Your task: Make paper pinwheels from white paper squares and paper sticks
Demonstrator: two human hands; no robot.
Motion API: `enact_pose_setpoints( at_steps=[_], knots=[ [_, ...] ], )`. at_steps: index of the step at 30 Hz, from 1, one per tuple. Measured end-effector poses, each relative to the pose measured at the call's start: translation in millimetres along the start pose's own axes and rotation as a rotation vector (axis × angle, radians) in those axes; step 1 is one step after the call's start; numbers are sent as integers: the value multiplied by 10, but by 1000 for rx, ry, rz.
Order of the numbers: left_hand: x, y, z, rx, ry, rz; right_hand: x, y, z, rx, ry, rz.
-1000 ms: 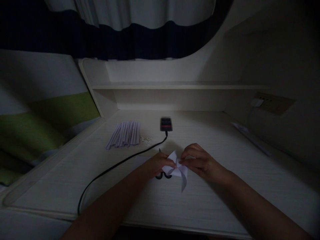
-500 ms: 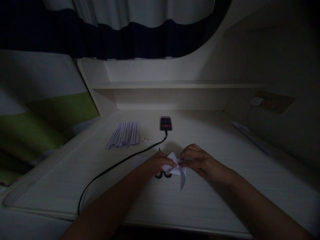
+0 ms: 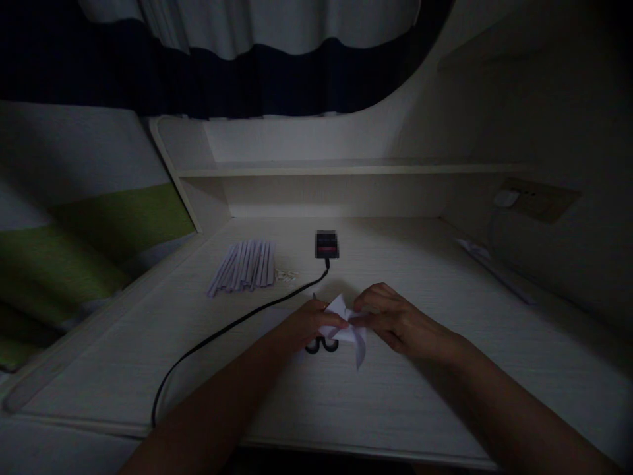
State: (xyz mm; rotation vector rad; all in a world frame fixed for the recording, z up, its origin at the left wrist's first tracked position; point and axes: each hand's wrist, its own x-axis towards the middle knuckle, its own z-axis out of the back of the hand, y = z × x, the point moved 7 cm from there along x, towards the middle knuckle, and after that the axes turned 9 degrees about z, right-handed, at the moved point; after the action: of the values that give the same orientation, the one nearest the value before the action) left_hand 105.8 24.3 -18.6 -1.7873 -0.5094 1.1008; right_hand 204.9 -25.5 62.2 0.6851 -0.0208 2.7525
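Between my hands is a white paper pinwheel (image 3: 357, 338), its blades folded in and one loose blade hanging down toward me. My left hand (image 3: 316, 323) grips it from the left, thumb pressed near its centre. From the right, my right hand (image 3: 390, 316) pinches the paper close to the same centre, fingers curled. Whatever sits under the fingertips is hidden. Scissors (image 3: 322, 345) lie on the desk below the paper, black handle loops toward me and a blade tip showing beyond my left hand. A flat pale sheet (image 3: 277, 318) lies partly under my left forearm.
Rolled paper sticks (image 3: 243, 266) lie in a bundle at the left, with several small pale pieces (image 3: 287, 275) beside them. A dark blurred device (image 3: 326, 244) trails a black cable (image 3: 242, 321) across the desk (image 3: 395, 409). At right lies a long pale strip (image 3: 494, 270).
Both hands keep their hold on the paper pinwheel. Its upper blade stands slightly higher, and the hanging blade has shifted up a little. The whole view has moved slightly.
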Motion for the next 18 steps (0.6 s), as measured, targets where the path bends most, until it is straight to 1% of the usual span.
enact_pose_setpoints(
  at_steps=[3,5,7,9,10,12,13,15,18],
  knots=[
    [13,-3,45,82,-46,-31,20,14,8,76,-42,-16],
    [9,-22,65,167,-74,-67,28,-18,19,155,-114,-74],
    [-1,-41,69,252,-96,-92,17,-100,16,237,-201,-188],
    [-13,-57,57,319,-107,-110,-28,-222,-32,309,-265,-361],
    [-19,-64,50,342,-112,-117,-61,-282,-80,348,-274,-453],
    [-26,-75,41,380,-127,-128,-123,-370,-220,447,-238,-600],
    [-26,-76,36,393,-129,-130,-145,-392,-300,507,-201,-642],
    [-23,-77,24,418,-123,-141,-168,-401,-437,616,-129,-670],
    [-14,-75,12,477,-111,-166,-194,-411,-527,673,-98,-690]
  ],
)
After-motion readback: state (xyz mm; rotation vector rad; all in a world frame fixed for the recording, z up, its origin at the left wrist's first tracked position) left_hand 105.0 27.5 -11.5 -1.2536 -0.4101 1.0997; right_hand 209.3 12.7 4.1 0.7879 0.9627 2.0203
